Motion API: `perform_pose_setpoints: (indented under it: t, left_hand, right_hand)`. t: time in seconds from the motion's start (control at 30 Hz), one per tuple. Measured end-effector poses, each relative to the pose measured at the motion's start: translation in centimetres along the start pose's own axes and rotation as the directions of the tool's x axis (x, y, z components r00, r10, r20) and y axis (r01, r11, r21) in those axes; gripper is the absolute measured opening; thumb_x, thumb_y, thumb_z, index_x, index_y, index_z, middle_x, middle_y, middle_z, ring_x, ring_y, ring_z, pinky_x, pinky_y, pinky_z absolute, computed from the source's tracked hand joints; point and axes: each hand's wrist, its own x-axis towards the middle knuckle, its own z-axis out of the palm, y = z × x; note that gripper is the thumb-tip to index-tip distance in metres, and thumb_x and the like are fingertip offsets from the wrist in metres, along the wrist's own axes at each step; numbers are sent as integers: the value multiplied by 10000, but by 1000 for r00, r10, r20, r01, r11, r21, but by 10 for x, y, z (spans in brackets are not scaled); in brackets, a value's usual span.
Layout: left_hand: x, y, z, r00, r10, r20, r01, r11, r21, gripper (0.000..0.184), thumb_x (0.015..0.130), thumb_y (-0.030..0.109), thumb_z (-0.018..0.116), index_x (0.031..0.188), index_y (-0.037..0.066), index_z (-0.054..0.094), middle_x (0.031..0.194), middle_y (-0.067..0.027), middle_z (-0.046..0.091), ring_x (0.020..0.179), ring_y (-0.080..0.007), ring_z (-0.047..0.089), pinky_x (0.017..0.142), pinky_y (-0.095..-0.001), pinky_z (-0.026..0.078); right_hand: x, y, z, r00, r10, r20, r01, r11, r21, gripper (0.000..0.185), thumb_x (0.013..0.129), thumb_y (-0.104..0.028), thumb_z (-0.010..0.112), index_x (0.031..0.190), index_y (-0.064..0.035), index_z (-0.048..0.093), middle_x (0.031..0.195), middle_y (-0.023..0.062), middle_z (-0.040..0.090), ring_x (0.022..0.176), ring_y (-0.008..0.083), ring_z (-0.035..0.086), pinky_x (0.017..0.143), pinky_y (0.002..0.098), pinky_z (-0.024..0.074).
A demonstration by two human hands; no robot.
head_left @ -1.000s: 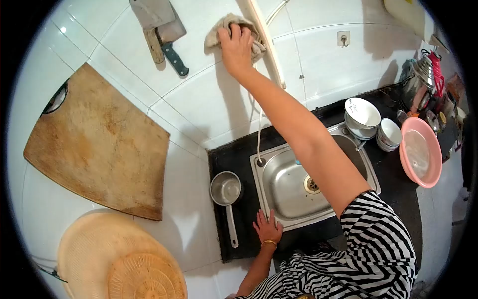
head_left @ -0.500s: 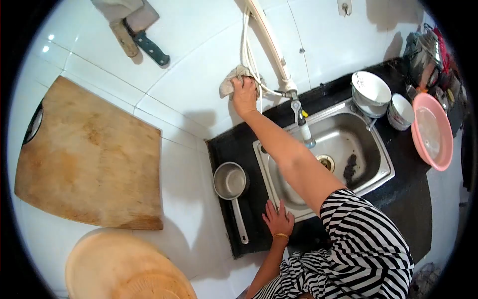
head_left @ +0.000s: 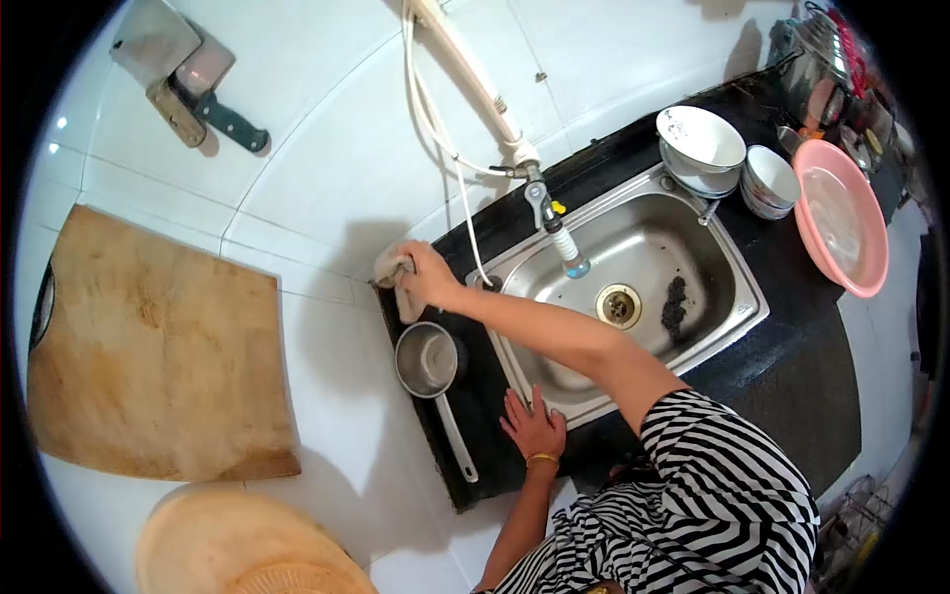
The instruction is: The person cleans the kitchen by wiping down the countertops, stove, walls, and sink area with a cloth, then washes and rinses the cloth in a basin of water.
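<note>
My right hand (head_left: 429,277) is closed on a greyish cleaning rag (head_left: 392,269), at the back left corner of the black counter (head_left: 487,421). Part of the rag hangs down close to the rim of a small metal saucepan (head_left: 427,358), whose handle points toward me. My left hand (head_left: 534,428) lies flat with fingers apart at the near left edge of the steel sink (head_left: 648,247). Dark, wet-looking scraps (head_left: 674,305) lie in the basin beside the drain (head_left: 618,307). Above it is the tap (head_left: 564,247).
Stacked bowls (head_left: 701,139) and a pink basin (head_left: 841,218) stand right of the sink. A wooden cutting board (head_left: 163,346) leans at left, near a large round tan basin (head_left: 247,544). Knives (head_left: 188,99) hang on the tiled wall. A white hose (head_left: 461,213) drops behind the sink.
My right hand has brought the rag down from the wall tiles beside the pipe to the counter's back corner. My left hand stays at the sink edge. The view has shifted slightly.
</note>
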Motion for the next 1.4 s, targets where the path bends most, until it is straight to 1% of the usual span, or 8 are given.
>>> perform_pose_setpoints:
  t: [0.4, 0.5, 0.63, 0.73, 0.83, 1.17, 1.33, 1.4]
  left_hand:
    - [0, 1, -1, 1000, -7, 2, 7, 1000, -3, 562, 705, 292, 453, 1243, 159, 357, 1338, -212, 167, 1235, -346, 167, 956, -533, 143]
    - [1, 1, -3, 1000, -6, 17, 6, 1000, 4, 558, 708, 295, 451, 1241, 157, 359, 1336, -212, 171, 1231, -351, 173, 954, -535, 145]
    - [1, 2, -2, 1000, 4, -11, -4, 1000, 6, 555, 711, 294, 450, 1240, 155, 359, 1333, -212, 177, 1230, -355, 173, 953, -536, 145]
    - [3, 3, -3, 1000, -1, 2, 1, 1000, -7, 558, 709, 275, 452, 1244, 148, 359, 1337, -203, 170, 1233, -343, 172, 957, -534, 135]
    - [1, 3, -2, 1000, -2, -6, 2, 1000, -18, 558, 709, 280, 452, 1243, 146, 359, 1333, -206, 179, 1229, -347, 178, 955, -534, 139]
    - [0, 0, 2, 1000, 12, -20, -13, 1000, -10, 565, 710, 286, 456, 1250, 157, 352, 1337, -214, 167, 1234, -349, 172, 957, -533, 136]
    - [0, 0, 0, 1000, 1, -1, -1, 1000, -13, 566, 705, 280, 457, 1248, 156, 355, 1337, -217, 162, 1235, -350, 167, 959, -532, 132]
    - [1, 0, 1, 1000, -7, 0, 7, 1000, -20, 567, 703, 280, 458, 1247, 156, 356, 1337, -217, 161, 1235, -351, 166, 959, -532, 130]
  right_hand:
    - [115, -68, -235, 908, -190, -374, 283, 936, 210, 361, 673, 16, 450, 1030, -28, 462, 868, 58, 522, 795, 100, 467, 708, 229, 392]
    - [114, 1, -240, 826, -558, -80, 436, 721, -538, 337, 662, 22, 483, 987, -59, 506, 912, 129, 549, 836, 260, 524, 741, 331, 403]
    - [51, 90, -242, 985, -78, -153, -26, 815, -579, 328, 636, 26, 484, 933, -90, 564, 910, 125, 532, 849, 323, 489, 760, 397, 382]
    - [32, 91, -251, 996, 18, 87, 53, 672, -739, 364, 609, 23, 489, 951, -80, 559, 893, 141, 521, 869, 325, 494, 750, 368, 401]
    - [18, 88, -237, 987, 38, -157, -114, 854, -508, 357, 628, -4, 513, 965, -116, 555, 864, 133, 505, 824, 334, 472, 744, 401, 385]
    - [3, 99, -272, 997, -79, 11, 33, 290, -957, 279, 653, -61, 514, 921, -142, 520, 954, 62, 486, 903, 282, 446, 718, 397, 364]
    - [-35, 96, -216, 945, -301, 129, 249, 407, -879, 230, 669, -112, 520, 898, -137, 523, 1041, 55, 488, 970, 259, 445, 778, 381, 362]
    - [-52, 66, -202, 986, 135, 103, -118, 981, -154, 307, 683, -77, 515, 976, -167, 526, 1056, 65, 481, 1043, 281, 393, 859, 401, 314]
